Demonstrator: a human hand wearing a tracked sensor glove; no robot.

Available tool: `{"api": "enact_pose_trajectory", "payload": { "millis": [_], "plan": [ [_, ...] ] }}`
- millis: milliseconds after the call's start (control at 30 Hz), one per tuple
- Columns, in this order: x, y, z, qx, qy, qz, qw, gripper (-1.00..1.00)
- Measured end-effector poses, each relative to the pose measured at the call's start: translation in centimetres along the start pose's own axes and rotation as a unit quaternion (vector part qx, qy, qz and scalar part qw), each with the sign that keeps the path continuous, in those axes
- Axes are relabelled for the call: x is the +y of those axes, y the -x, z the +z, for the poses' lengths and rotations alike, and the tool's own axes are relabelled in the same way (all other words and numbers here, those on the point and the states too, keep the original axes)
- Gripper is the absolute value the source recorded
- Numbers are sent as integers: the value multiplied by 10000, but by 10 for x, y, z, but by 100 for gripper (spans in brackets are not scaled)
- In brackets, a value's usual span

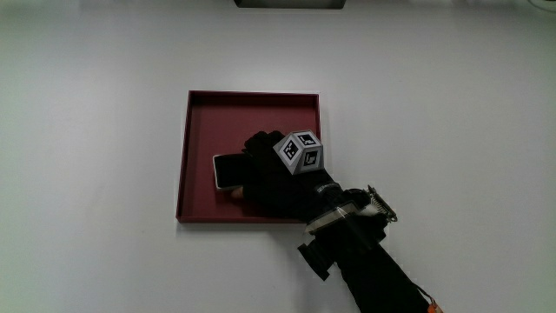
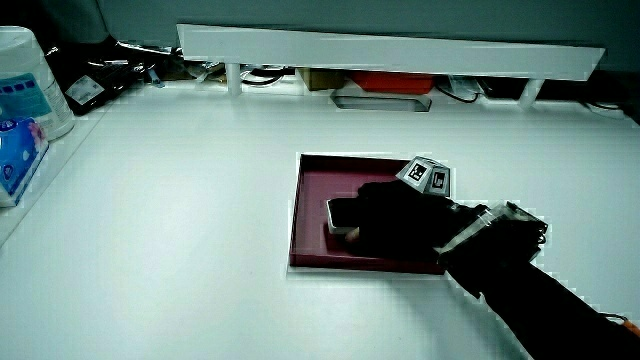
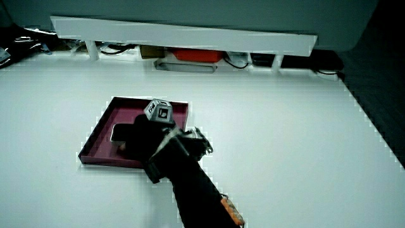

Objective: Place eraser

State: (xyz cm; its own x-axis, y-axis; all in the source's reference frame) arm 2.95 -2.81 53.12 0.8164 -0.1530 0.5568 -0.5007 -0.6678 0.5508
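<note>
A dark red square tray (image 1: 252,117) lies on the white table and shows in both side views (image 2: 318,178) (image 3: 104,123). An eraser (image 1: 228,169), dark with a pale edge, lies flat in the tray, in the half nearer the person. The black-gloved hand (image 1: 269,178) reaches over the tray's near rim, and its fingers cover one end of the eraser and close on it. The other end of the eraser sticks out past the fingertips in both side views (image 2: 340,211) (image 3: 120,133). The patterned cube (image 1: 300,152) rides on the back of the hand.
A low white partition (image 2: 390,48) (image 3: 183,31) closes the table's far edge, with a red item (image 2: 392,82) and cables under it. A white tub with a blue label (image 2: 25,85) stands at the table's edge in a side view.
</note>
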Motion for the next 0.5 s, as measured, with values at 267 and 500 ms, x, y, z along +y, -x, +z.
{"api": "enact_pose_trajectory", "payload": {
  "millis": [267,500],
  "plan": [
    [-1,0,-5,-17,-26,81,10000,0],
    [2,-7,-12,-13,-39,54,10000,-15]
  ]
}}
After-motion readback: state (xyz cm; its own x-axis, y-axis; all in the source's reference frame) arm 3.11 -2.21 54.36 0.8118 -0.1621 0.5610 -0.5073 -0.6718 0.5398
